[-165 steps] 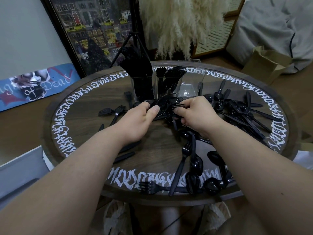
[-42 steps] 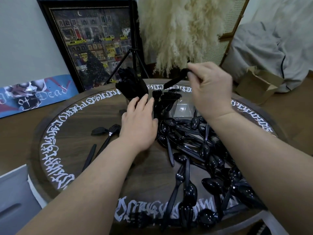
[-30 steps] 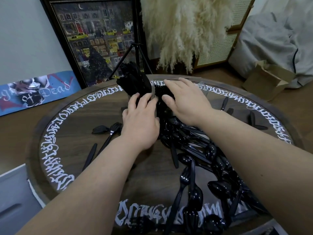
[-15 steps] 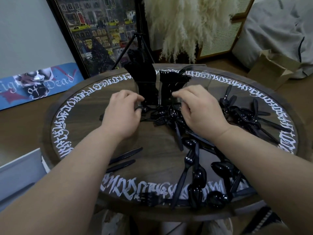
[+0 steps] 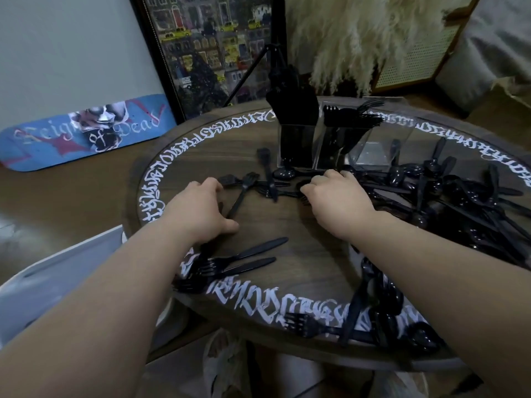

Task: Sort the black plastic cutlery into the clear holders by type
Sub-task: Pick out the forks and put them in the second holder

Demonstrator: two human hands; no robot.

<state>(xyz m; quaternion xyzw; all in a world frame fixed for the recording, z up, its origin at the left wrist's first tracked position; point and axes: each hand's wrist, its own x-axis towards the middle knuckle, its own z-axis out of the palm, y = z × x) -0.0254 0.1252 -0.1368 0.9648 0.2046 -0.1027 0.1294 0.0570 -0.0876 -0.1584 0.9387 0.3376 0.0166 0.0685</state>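
Right hand (image 5: 336, 196) back down from fork holder (image 5: 342, 142), fingers curled into pile at 3 o'clock, grip unclear. Left hand (image 5: 201, 211) off holders, fingers curled over fork (image 5: 241, 193), maybe gripping. Spoon holder (image 5: 376, 150) still bare; desk (image 5: 287, 225) loaded.

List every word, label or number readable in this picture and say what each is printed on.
"Reign of Dead": on the blue board leaning at the wall; the first letter is partly unclear.
White ornate lettering round the rim of the round table: too stylised to read.
Framed street picture: any signs in it are too small to read.
Black cutlery and clear holders: no text visible.
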